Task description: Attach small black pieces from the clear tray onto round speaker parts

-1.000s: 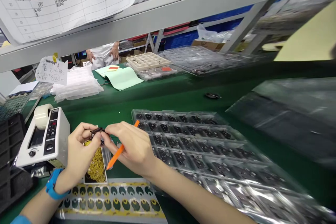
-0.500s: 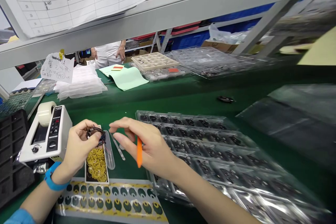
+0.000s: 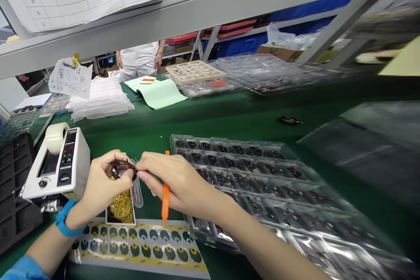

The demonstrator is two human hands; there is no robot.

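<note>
Between its thumb and fingers, my left hand [image 3: 103,183] grips a thin black ring-shaped part [image 3: 122,163], held tilted. My right hand [image 3: 180,179] has thumb and forefinger pinched together at the right edge of that ring; whether something small is between the fingertips I cannot make out. Tucked through the same hand is a pointed orange plastic stick [image 3: 165,205], its tip pointing down. Under the hands lies a small white box [image 3: 134,218] of yellow rings [image 3: 122,208]. A clear plastic case [image 3: 137,194] sits beside it, partly covered.
A white tape dispenser [image 3: 70,162] stands left, beside a black compartment tray [image 3: 15,192]. A sheet of die-cut stickers [image 3: 141,267] lies in front. Clear blister trays [image 3: 210,140] with black parts fill the right. A grey shelf beam [image 3: 131,30] crosses above; a person [image 3: 139,59] stands behind.
My right hand has moved left and its fingertips have closed at the ring's edge. The orange stick has shifted left with it. My left hand still holds the ring, moved slightly right.
</note>
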